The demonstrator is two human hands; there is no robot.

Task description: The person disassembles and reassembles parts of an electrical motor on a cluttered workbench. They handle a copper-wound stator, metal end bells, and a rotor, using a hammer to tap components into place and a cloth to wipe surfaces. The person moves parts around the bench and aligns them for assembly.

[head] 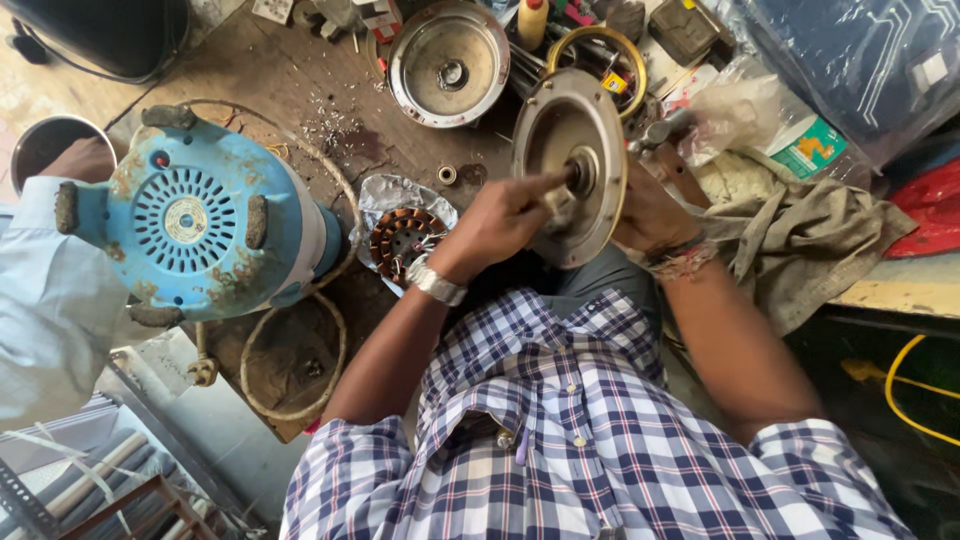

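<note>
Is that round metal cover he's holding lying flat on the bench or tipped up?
Tipped up on edge: the round metal cover is held off the bench between the left hand and right hand.

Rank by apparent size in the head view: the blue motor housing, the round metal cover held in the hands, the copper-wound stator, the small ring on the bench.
1. blue motor housing, though it sits nearer the camera
2. round metal cover
3. copper-wound stator
4. small ring

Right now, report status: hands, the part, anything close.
Left hand pressing a small piece at the round metal cover hub. Right hand gripping the cover from behind. Copper-wound stator sits just left.
</note>
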